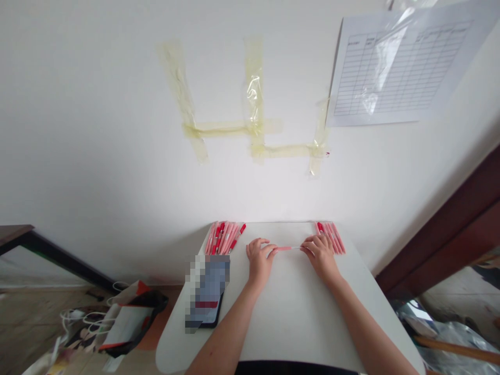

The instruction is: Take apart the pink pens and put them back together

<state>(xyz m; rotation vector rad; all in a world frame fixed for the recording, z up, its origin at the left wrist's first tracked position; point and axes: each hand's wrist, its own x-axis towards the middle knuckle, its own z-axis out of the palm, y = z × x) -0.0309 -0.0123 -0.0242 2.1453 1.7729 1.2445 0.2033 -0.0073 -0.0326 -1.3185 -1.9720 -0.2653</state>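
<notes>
A slim pink pen-like stick [284, 248] with a thin clear or whitish right part lies level between my hands over the white table. My left hand [260, 256] pinches its pink left end between thumb and fingertips. At the thin right end, the fingertips of my right hand [319, 254] are closed on it. Just behind my right hand is a small bunch of similar pink and red sticks [336, 240], partly hidden by the fingers. A larger bunch of pink and red sticks [224, 237] lies by the wall, left of my left hand.
A phone [211, 316], partly blurred out, lies on the left of the white table [297, 323]. The wall behind carries yellowish tape [255, 99] and a printed sheet [398, 73]. Bags and cables [128, 317] are on the floor at left, plastic bags [461, 338] at right.
</notes>
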